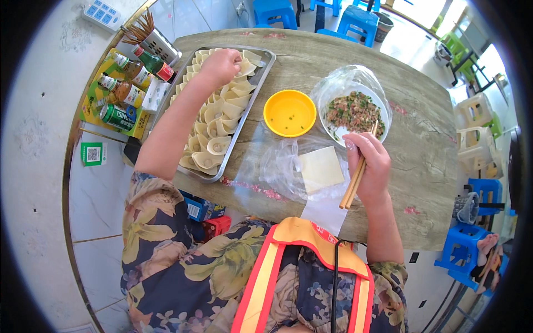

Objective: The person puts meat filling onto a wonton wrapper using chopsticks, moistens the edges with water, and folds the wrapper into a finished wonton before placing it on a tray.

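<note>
My left hand (220, 67) is at the far end of a metal tray (266, 62) filled with rows of folded wontons (218, 145). Its fingertips are curled down beside a wonton there, and whether they grip it is hidden. My right hand (369, 164) holds a pair of wooden chopsticks (353, 187). Their far ends reach into minced meat filling with chopped greens (352, 110) on a white plate (385, 104) wrapped in a clear plastic bag. Square wonton wrappers (320, 168) lie on clear plastic in front of me, left of the right hand.
A yellow bowl (290, 112) with green bits in it stands between tray and plate. Sauce bottles (152, 62), a green can (118, 116) and a metal chopstick holder (160, 45) line the wooden table's (420, 166) left side. Blue stools (360, 23) stand beyond.
</note>
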### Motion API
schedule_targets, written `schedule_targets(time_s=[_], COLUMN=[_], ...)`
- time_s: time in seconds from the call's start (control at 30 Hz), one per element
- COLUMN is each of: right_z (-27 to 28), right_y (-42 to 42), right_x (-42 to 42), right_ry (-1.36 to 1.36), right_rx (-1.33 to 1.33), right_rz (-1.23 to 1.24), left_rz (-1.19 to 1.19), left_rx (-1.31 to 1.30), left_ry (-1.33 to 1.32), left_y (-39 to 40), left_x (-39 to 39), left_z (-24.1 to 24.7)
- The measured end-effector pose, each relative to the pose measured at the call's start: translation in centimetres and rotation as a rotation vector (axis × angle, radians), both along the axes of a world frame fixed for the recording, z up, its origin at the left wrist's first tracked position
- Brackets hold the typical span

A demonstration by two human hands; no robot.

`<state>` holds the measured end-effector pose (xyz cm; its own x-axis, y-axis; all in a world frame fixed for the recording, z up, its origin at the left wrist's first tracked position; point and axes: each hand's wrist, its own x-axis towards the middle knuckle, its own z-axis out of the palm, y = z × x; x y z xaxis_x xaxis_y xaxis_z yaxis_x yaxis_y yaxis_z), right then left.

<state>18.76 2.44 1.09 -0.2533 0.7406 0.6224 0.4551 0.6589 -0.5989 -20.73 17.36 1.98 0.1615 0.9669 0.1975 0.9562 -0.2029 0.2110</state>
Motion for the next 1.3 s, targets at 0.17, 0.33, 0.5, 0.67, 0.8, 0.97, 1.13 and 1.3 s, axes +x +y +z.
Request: schedule_targets(time_s=[0.17, 0.33, 0.5, 0.67, 0.8, 0.97, 1.13, 1.3], right_z=[0.0, 0.2, 0.2, 0.1, 0.2, 0.0, 0.1, 0.3], right_y=[0.0, 0.0, -0.1, 0.0, -0.1, -0.1, -0.1, 0.0], right_x=[0.0, -0.1, 0.0, 0.2, 0.1, 0.0, 0.1, 0.1], right_ry=[-0.019, -0.029, -0.035, -0.028, -0.022, -0.019, -0.025, 0.044], right_rx=[-0.006, -0.011, -0.029, -0.019, -0.017, -0.033, -0.014, 0.002], right_rz=[0.014, 0.026, 0.043, 0.023, 0.030, 0.030, 0.037, 0.024], left_rz=[-0.020, -0.007, -0.004, -0.081, -0.241, -0.220, -0.196, -0.164], left_rx=[-0.066, -0.186, -0.096, -0.078, 0.031, 0.147, 0.031, 0.250], left_ry=[0.221, 0.373, 0.304, 0.147, 0.207, 0.273, 0.115, 0.199], left_y=[0.9, 1.3, 0.4, -1.4, -2.3, -1.8, -1.3, -3.0], left_x=[0.5, 1.6, 1.0, 1.6, 0.0, -0.4, -1.1, -0.2], left_z=[-0.9, -0.2, 0.3, 3.0, 1.3, 0.0, 0.1, 0.9])
